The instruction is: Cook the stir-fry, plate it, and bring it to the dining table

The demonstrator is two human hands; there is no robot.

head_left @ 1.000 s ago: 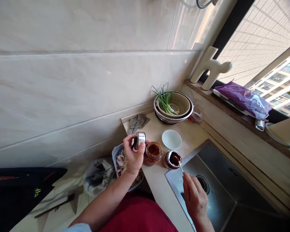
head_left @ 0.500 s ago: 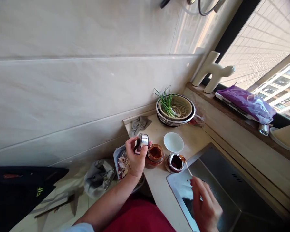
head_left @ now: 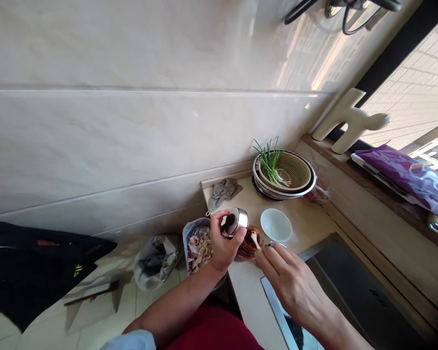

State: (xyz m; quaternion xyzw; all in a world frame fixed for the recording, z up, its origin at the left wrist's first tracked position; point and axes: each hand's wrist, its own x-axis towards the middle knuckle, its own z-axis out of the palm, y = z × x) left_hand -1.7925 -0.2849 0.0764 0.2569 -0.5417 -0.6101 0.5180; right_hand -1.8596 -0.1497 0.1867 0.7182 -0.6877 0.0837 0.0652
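My left hand [head_left: 222, 249] is closed around a silver-rimmed lid [head_left: 242, 218] with a black knob, held tilted above the counter's edge. Beside it stands an open glass jar [head_left: 245, 252] of dark red sauce. In my right hand [head_left: 294, 279] is a small pale spoon [head_left: 255, 240], its end down in that jar's mouth. A second sauce jar is almost wholly hidden behind my right hand. Just past the jars sits a white bowl [head_left: 276, 225].
Nested baskets [head_left: 310, 187] with green scallions [head_left: 270, 163] stand in the back corner near a grey cloth [head_left: 224, 191]. The sink [head_left: 336, 277] lies to the right. Below on the left are a bin of peelings [head_left: 200, 250] and a bagged bin [head_left: 155, 262].
My right hand has carried the spoon left, from the smaller jar into the larger one. My left hand still holds the lid. The view has turned slightly left.
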